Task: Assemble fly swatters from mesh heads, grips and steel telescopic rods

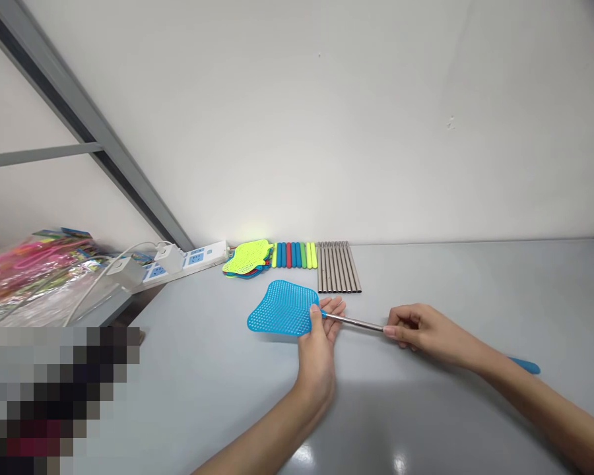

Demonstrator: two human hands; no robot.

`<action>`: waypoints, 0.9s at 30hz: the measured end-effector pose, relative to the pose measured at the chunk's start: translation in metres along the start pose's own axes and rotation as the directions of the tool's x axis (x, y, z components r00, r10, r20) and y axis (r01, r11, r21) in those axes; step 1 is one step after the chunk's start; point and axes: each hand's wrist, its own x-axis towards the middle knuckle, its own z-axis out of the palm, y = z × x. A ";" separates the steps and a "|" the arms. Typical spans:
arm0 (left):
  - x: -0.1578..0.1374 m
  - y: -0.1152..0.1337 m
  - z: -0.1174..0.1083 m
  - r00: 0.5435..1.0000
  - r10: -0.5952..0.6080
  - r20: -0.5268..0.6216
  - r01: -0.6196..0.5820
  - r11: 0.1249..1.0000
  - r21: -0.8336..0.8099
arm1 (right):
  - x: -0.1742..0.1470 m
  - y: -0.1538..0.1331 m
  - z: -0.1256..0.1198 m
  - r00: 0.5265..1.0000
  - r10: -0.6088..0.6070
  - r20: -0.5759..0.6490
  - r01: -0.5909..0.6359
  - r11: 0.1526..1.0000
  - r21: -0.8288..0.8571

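A blue mesh fly swatter head (283, 309) is pinched at its neck by my left hand (321, 323), thumb on top and the other fingers spread beneath. A thin metal rod (356, 322) runs from that neck to my right hand (416, 332), whose thumb and fingers close on its other end. Rod and neck meet in line just right of my left thumb. How deep one sits in the other is hidden. On the table, beyond my right forearm, lies a blue handle (525, 365), partly covered by the arm.
Along the wall stand a pile of swatter heads (250, 256), a row of coloured handles (297, 255) and a row of metal tubes (337, 267) on the grey table (475, 284). A power strip (198, 258) with plugs and plastic-wrapped goods (34, 270) are at left.
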 end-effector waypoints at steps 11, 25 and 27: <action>-0.013 -0.010 0.001 0.981 -0.005 0.196 0.002 1.000 0.015 | -0.004 -0.001 0.007 0.884 0.195 0.425 -0.386 0.817 0.428; -0.004 0.000 0.003 0.998 -0.049 -0.050 0.051 0.998 0.034 | -0.004 -0.002 0.004 0.993 0.082 0.087 -0.093 0.987 0.129; -0.003 0.002 0.003 0.998 -0.051 -0.045 0.052 0.998 0.033 | -0.003 -0.002 0.004 0.996 0.076 0.038 -0.078 0.995 0.065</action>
